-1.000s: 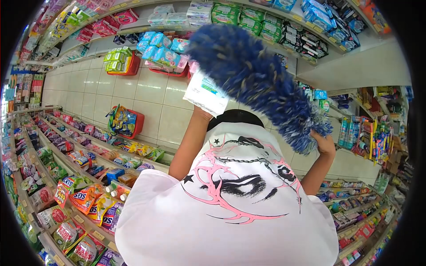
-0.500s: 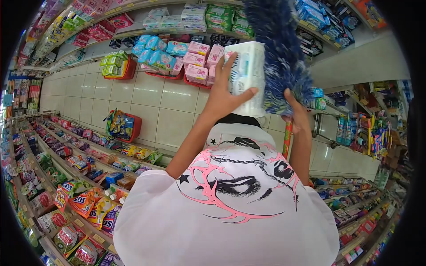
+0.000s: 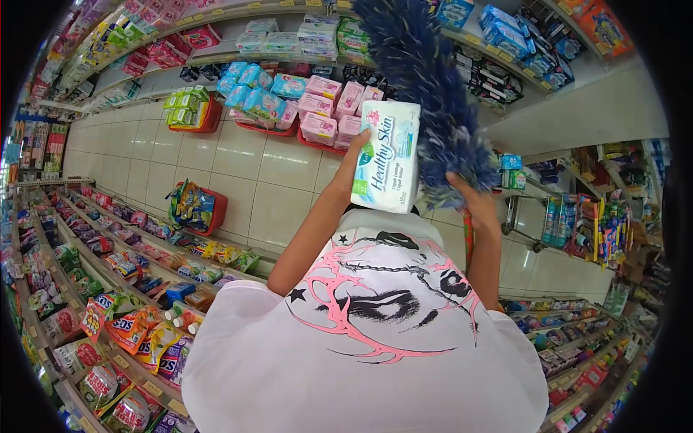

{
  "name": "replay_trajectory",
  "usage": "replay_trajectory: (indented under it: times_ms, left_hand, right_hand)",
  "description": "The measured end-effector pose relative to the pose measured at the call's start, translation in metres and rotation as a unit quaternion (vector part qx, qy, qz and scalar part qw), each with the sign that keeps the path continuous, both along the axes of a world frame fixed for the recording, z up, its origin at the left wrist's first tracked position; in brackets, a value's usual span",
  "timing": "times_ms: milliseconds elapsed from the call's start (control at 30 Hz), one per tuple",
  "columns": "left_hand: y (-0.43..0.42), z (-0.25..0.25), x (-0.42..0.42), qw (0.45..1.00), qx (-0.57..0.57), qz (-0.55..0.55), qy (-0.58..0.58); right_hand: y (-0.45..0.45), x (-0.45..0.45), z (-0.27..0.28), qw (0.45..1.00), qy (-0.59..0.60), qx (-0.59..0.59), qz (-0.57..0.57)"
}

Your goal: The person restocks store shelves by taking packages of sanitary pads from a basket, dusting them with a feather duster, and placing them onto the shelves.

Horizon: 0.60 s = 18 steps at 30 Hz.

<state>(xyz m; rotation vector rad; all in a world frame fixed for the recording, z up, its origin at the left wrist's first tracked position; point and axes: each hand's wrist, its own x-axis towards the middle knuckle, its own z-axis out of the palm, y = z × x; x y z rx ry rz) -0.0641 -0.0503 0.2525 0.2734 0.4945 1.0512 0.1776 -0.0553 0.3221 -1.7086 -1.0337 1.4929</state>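
A white pack of sanitary pads (image 3: 395, 159), printed "Healthy Skin", stands upright in front of my chest with its printed face towards me. My left hand (image 3: 351, 164) is closed on the pack's left side, most of its fingers hidden behind it. Just to the right is a blue feather duster (image 3: 433, 94), its fluffy head reaching up towards the shelf. Around the base of that head, my right hand (image 3: 476, 202) is wrapped. Part of the duster's orange-red handle (image 3: 468, 242) shows below, beside my forearm.
Red baskets hold pink packs (image 3: 317, 115), blue packs (image 3: 263, 101) and green packs (image 3: 186, 105) along the far shelf. Another red basket (image 3: 215, 216) stands on the tiled floor (image 3: 242, 177). Stocked shelves (image 3: 130, 317) run along the left, with a pillar (image 3: 570, 119) at right.
The pack has turned so its printed front faces me, and it sits slightly lower. My left fingers have gone from its front to its side and back. The duster has shifted slightly left.
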Motion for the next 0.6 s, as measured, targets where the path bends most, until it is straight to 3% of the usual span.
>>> replay_trajectory:
  times_ms: [67, 133, 167, 200, 267, 300, 367, 400, 467, 533, 600]
  left_hand:
    - [-0.002, -0.004, -0.001, 1.000, -0.007, 0.011, -0.012]
    - [0.003, -0.007, -0.002, 0.984, 0.004, 0.125, 0.125]
    - [0.008, -0.013, -0.008, 0.983, -0.011, 0.134, 0.122]
    - [0.012, -0.027, -0.012, 0.986, -0.064, 0.134, 0.081]
    - [0.013, -0.027, -0.018, 0.986, -0.058, 0.137, 0.070]
    - [0.013, -0.026, -0.021, 0.987, -0.052, 0.137, 0.059]
    - [0.011, -0.025, -0.025, 0.989, -0.043, 0.136, 0.036]
    - [0.010, -0.024, -0.027, 0.990, -0.038, 0.134, 0.025]
    - [0.011, -0.021, -0.031, 0.991, -0.026, 0.129, 0.004]
    - [0.012, -0.018, -0.033, 0.992, -0.015, 0.125, -0.021]
    - [0.012, -0.016, -0.034, 0.991, -0.005, 0.127, -0.045]
  right_hand:
    - [-0.013, 0.037, -0.020, 0.998, -0.037, 0.045, -0.008]
    - [-0.028, 0.094, -0.056, 0.987, -0.106, 0.117, -0.026]
    - [-0.034, 0.122, -0.053, 0.987, -0.106, 0.117, -0.023]
    - [-0.039, 0.149, -0.045, 0.978, -0.153, 0.132, 0.056]
    - [-0.045, 0.179, -0.025, 0.934, -0.242, 0.160, 0.210]
    - [-0.043, 0.177, -0.011, 0.934, -0.242, 0.159, 0.209]
    - [-0.037, 0.175, 0.023, 0.853, -0.330, 0.119, 0.386]
    - [-0.035, 0.164, 0.041, 0.855, -0.329, 0.117, 0.384]
    - [-0.030, 0.137, 0.067, 0.912, -0.299, -0.101, 0.264]
    - [-0.032, 0.152, 0.052, 0.926, -0.265, -0.060, 0.262]
    - [-0.033, 0.158, 0.038, 0.952, -0.249, 0.018, 0.178]
